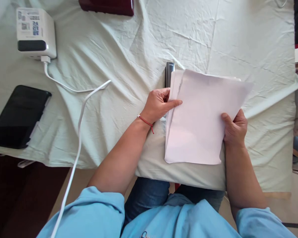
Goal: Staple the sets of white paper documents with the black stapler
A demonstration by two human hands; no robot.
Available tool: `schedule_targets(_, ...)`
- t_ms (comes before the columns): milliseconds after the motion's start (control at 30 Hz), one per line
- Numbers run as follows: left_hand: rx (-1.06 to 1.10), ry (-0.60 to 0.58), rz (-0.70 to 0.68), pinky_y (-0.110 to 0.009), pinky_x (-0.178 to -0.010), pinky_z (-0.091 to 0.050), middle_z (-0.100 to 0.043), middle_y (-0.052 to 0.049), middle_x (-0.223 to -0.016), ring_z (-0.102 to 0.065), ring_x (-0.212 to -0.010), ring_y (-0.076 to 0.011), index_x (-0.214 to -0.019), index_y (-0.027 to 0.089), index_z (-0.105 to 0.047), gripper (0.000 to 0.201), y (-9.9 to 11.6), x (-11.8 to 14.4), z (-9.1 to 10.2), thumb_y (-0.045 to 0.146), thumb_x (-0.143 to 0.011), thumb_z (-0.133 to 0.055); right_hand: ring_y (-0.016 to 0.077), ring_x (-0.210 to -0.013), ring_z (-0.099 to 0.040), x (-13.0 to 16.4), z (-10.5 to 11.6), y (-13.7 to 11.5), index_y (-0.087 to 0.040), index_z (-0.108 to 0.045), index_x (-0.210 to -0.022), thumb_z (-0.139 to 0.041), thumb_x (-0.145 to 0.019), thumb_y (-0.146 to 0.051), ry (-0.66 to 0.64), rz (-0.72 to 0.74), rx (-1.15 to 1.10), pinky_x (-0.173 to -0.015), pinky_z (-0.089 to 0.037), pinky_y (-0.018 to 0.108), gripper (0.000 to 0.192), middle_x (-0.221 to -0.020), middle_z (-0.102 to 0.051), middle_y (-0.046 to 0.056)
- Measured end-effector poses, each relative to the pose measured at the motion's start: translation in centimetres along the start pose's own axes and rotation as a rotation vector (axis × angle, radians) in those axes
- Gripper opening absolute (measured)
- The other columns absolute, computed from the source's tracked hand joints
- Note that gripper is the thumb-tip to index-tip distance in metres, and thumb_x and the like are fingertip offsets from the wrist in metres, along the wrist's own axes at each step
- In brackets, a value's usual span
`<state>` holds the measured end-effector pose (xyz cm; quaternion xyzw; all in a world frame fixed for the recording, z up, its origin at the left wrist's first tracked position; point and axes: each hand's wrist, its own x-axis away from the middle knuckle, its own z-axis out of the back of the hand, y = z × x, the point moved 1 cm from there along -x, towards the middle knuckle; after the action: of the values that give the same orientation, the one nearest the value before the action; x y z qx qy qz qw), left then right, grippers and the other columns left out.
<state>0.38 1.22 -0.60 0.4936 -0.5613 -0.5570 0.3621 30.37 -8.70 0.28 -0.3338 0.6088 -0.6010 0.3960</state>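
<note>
A stack of white paper sheets (201,122) is held between my two hands near the front edge of the table. My left hand (161,103) grips its left edge, thumb on top and fingers underneath. On the opposite side, my right hand (235,128) pinches the right edge, its thumb also on top. The sheets at the left are slightly fanned, so several edges show. Behind the stack lies a black stapler (169,74), its near part hidden by the paper.
A pale green cloth (124,66) with wrinkles covers the table. At the left are a white box-shaped device (37,33), its white cable (79,122) and a black phone or tablet (18,115). A dark red object (106,6) sits at the far edge.
</note>
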Motion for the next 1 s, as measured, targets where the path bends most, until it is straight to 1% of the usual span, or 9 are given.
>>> schedule_targets(100,0.042,-0.009,-0.012,-0.032,-0.063,-0.053,-0.061,0.0,-0.07,-0.064,-0.073,-0.0173,-0.079,0.022,-0.068,0.053,0.2,0.0,0.2,0.07,-0.083,-0.092,0.0191,-0.09,-0.076,0.0,0.0,0.2,-0.027,-0.085,-0.101,-0.105,-0.072,-0.045,0.011,-0.025,0.017,-0.082,-0.067,0.033,0.04,-0.103,-0.085,0.003)
schedule_targets(233,0.018,0.041,0.008,-0.032,-0.058,-0.051,-0.057,0.001,-0.068,-0.059,-0.066,-0.0152,-0.076,0.023,-0.063,0.053,0.3,-0.1,0.5,0.068,-0.089,-0.088,0.0213,-0.094,-0.078,0.2,-0.3,0.0,-0.024,-0.083,-0.092,-0.103,-0.073,-0.043,0.055,-0.022,-0.007,-0.089,-0.067,0.038,0.033,-0.095,-0.084,0.003)
schedule_targets(367,-0.056,0.106,0.042,-0.031,-0.059,-0.051,-0.055,0.001,-0.07,-0.059,-0.068,-0.0149,-0.078,0.023,-0.06,0.049,0.2,-0.2,0.4,0.061,-0.092,-0.088,0.021,-0.093,-0.077,0.3,-0.7,-0.5,-0.018,-0.083,-0.088,-0.104,-0.071,-0.039,0.091,-0.045,-0.03,-0.088,-0.067,0.035,0.034,-0.092,-0.084,0.007)
schedule_targets(500,-0.103,0.156,0.015,-0.03,-0.06,-0.051,-0.05,0.003,-0.069,-0.058,-0.067,-0.0137,-0.082,0.024,-0.059,0.047,0.0,-0.3,0.4,0.059,-0.092,-0.089,0.0212,-0.095,-0.078,0.3,-0.7,-0.7,-0.015,-0.084,-0.086,-0.104,-0.071,-0.039,0.089,-0.032,-0.008,-0.09,-0.066,0.032,0.034,-0.091,-0.084,0.009)
schedule_targets(600,-0.141,0.223,-0.001,-0.029,-0.058,-0.049,-0.044,0.004,-0.068,-0.054,-0.062,-0.013,-0.093,0.026,-0.062,0.039,-0.2,-0.5,0.6,0.056,-0.095,-0.086,0.0222,-0.094,-0.078,0.3,-0.7,-0.7,-0.014,-0.085,-0.087,-0.104,-0.071,-0.04,0.1,-0.038,0.005,-0.091,-0.066,0.033,0.036,-0.093,-0.085,0.01)
schedule_targets(733,-0.124,0.252,0.0,-0.028,-0.056,-0.046,-0.048,0.006,-0.07,-0.048,-0.056,-0.011,-0.11,0.03,-0.059,0.03,-0.4,-0.6,1.0,0.047,-0.101,-0.081,0.022,-0.09,-0.077,0.2,-0.7,-0.7,-0.015,-0.086,-0.088,-0.105,-0.07,-0.043,0.095,-0.034,0.012,-0.086,-0.067,0.034,0.038,-0.092,-0.084,0.008)
schedule_targets(800,-0.14,0.26,-0.024,-0.028,-0.058,-0.047,-0.048,0.005,-0.071,-0.048,-0.058,-0.0112,-0.109,0.03,-0.058,0.028,-0.6,-0.6,1.1,0.045,-0.101,-0.081,0.0219,-0.09,-0.077,0.1,-0.7,-0.6,-0.015,-0.087,-0.088,-0.105,-0.071,-0.044,0.091,-0.031,0.015,-0.086,-0.068,0.034,0.038,-0.091,-0.084,0.008)
schedule_targets(900,-0.228,0.277,-0.059,-0.029,-0.061,-0.049,-0.047,0.003,-0.072,-0.054,-0.063,-0.013,-0.099,0.028,-0.06,0.03,-0.6,-0.7,1.1,0.049,-0.101,-0.08,0.0214,-0.089,-0.077,0.0,-0.8,-0.6,-0.013,-0.087,-0.089,-0.104,-0.073,-0.043,0.089,-0.026,0.02,-0.086,-0.067,0.033,0.037,-0.094,-0.085,0.01)
schedule_targets(1000,-0.283,0.273,-0.07,-0.031,-0.064,-0.051,-0.051,0.001,-0.073,-0.06,-0.068,-0.0157,-0.092,0.026,-0.064,0.031,-0.5,-0.7,1.0,0.052,-0.102,-0.079,0.0209,-0.091,-0.078,0.1,-0.9,-0.6,-0.013,-0.088,-0.09,-0.102,-0.075,-0.04,0.067,-0.012,0.01,-0.086,-0.067,0.03,0.034,-0.091,-0.084,0.01)
